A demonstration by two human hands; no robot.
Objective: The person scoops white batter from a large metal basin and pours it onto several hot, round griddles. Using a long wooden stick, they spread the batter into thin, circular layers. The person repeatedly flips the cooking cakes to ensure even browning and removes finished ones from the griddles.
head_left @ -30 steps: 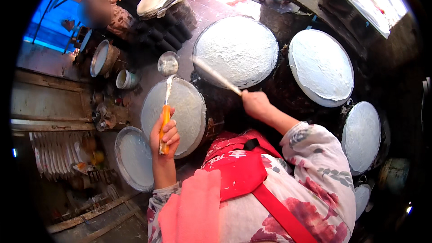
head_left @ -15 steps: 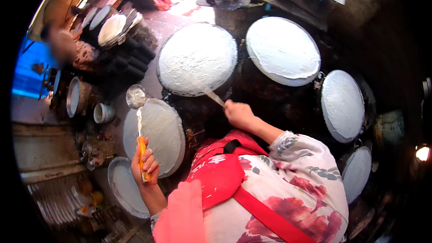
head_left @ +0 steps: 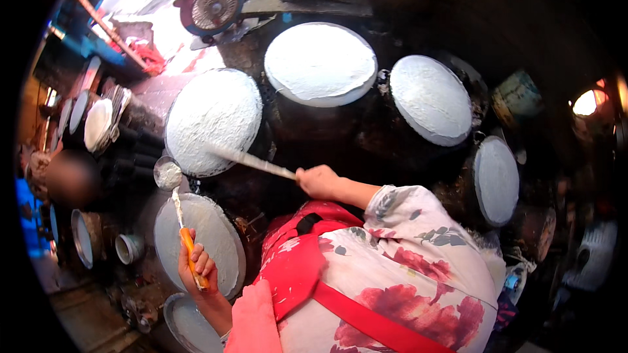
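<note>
My left hand [head_left: 195, 265] grips an orange-handled ladle [head_left: 168, 174] smeared with pale batter, held upright over the griddle [head_left: 216, 252] at lower left. My right hand [head_left: 317, 182] is closed on a long pale flat stick [head_left: 252, 161], whose far end lies over a round griddle [head_left: 212, 108] coated with lumpy white batter. Whether it touches the batter I cannot tell. More white-coated griddles [head_left: 320, 62] curve round to my right, one farther back [head_left: 430, 98] and one lower [head_left: 496, 182]. Another coated griddle [head_left: 193, 327] shows at the bottom left, beside my left arm.
A fan [head_left: 216, 6] stands at the back near a dark ledge [head_left: 307, 6]. Dark cylinders [head_left: 131, 160] and stacked flat rounds [head_left: 99, 121] lie to the left, near a co-worker [head_left: 39, 173] with blurred head. A white bucket [head_left: 129, 248] sits at left; a rusty drum [head_left: 515, 101] at right.
My view has swung rightward, so the griddles sit farther left and more shows on the right. Both hands still hold their tools; the stick's tip is over the same lumpy-coated griddle.
</note>
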